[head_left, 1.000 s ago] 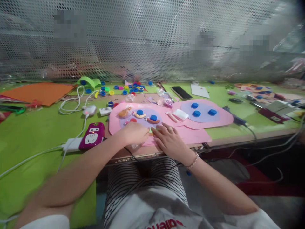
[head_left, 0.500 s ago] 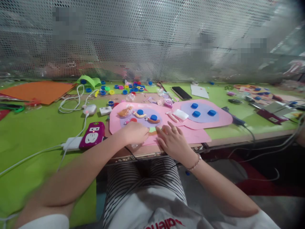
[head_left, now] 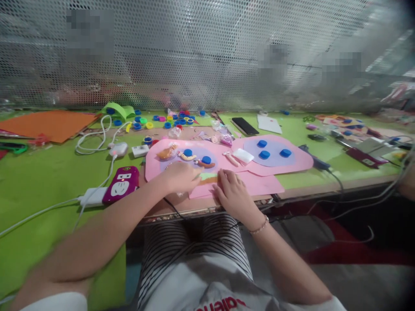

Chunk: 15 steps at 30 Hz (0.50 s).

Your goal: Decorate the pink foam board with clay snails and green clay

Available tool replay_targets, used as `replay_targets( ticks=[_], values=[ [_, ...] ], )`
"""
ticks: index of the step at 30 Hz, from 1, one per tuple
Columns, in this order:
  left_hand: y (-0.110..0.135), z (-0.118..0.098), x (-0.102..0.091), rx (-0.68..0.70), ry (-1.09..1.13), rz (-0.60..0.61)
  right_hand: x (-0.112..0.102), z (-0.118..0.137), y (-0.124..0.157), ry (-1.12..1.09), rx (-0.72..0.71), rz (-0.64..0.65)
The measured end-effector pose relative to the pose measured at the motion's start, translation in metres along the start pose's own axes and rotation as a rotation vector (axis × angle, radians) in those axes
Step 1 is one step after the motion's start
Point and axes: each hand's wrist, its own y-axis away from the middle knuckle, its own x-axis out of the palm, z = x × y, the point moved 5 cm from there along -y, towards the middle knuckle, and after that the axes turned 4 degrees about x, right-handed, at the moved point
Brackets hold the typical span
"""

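My left hand (head_left: 180, 177) rests at the front of the pink paper cutout (head_left: 223, 150), its fingers curled together; what they may hold is hidden. An orange-brown strip (head_left: 209, 180) with a pale green piece (head_left: 206, 175) along it lies between my hands. My right hand (head_left: 231, 190) lies with fingers stretched out, their tips at the strip's right end. Just behind my hands, a brown modelled roll (head_left: 206, 165) and a cream roll (head_left: 187, 157) lie on the lilac oval, beside blue caps (head_left: 206, 160). A pink sheet (head_left: 264, 185) is under my right hand.
A purple power socket (head_left: 121, 185) with white cables stands left of my left arm. White packets (head_left: 243, 156), a black phone (head_left: 244, 126) and scattered coloured caps (head_left: 167, 125) lie further back. Orange sheets (head_left: 48, 124) are at the far left. A perforated metal panel (head_left: 194, 56) closes off the back.
The whole view has shifted slightly, moving things a little to the left. My right fingers have drawn closer together and flatter. My left hand stays beside the strip.
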Motion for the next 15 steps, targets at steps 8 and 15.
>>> replay_targets(
  ticks=[8,15],
  values=[
    [-0.001,-0.001,0.013,-0.040,0.069,0.145,0.000,0.001,-0.002,0.017,0.053,-0.010],
    [-0.001,-0.002,0.012,-0.073,0.059,0.158,-0.002,0.003,-0.003,0.008,0.055,0.021]
  ],
)
